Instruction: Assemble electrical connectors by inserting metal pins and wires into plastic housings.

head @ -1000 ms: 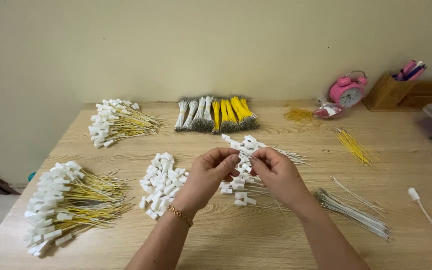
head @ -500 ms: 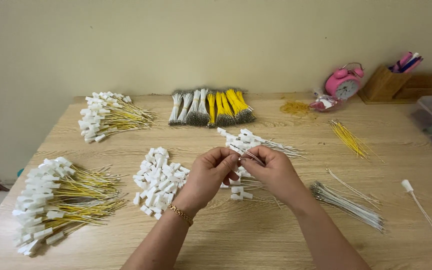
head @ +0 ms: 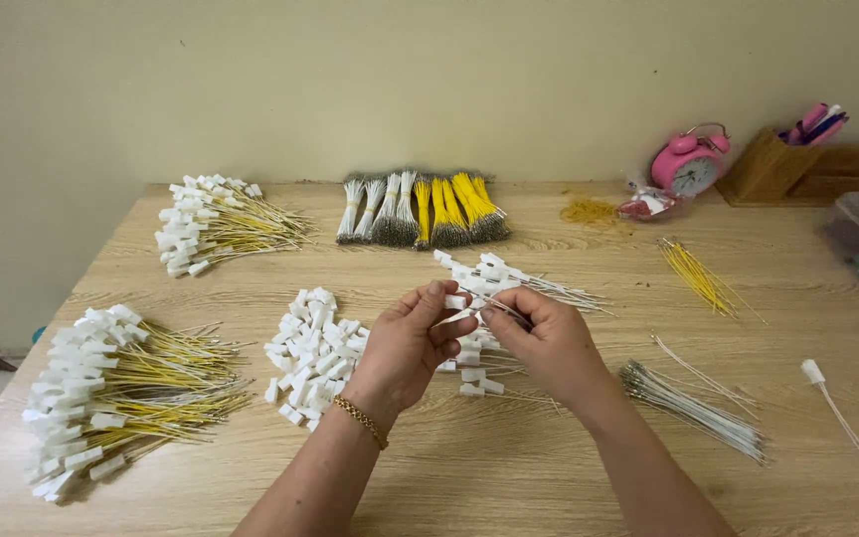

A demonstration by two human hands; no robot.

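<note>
My left hand (head: pixel 412 343) and my right hand (head: pixel 546 342) meet above the middle of the wooden table (head: pixel 509 467). The left fingers pinch a small white plastic connector (head: pixel 456 317). The right fingers pinch a thin white wire (head: pixel 502 309) whose end touches that connector. Under and behind the hands lies a pile of white-wired connectors (head: pixel 494 283). A heap of loose white connectors (head: pixel 312 353) sits just left of my left hand. A gold bracelet circles the left wrist.
Yellow-wired connector piles lie at front left (head: pixel 116 393) and back left (head: pixel 213 225). Bundled white and yellow wires (head: pixel 420 209) line the back. Loose white wires (head: pixel 693 408), yellow wires (head: pixel 696 273), a single wired connector (head: pixel 837 418), a pink alarm clock (head: pixel 688 164) and a wooden pen holder (head: pixel 777 164) are to the right.
The two hands have stayed together over the pile, with small finger shifts as wire and connector are brought together. The view has drifted slightly.
</note>
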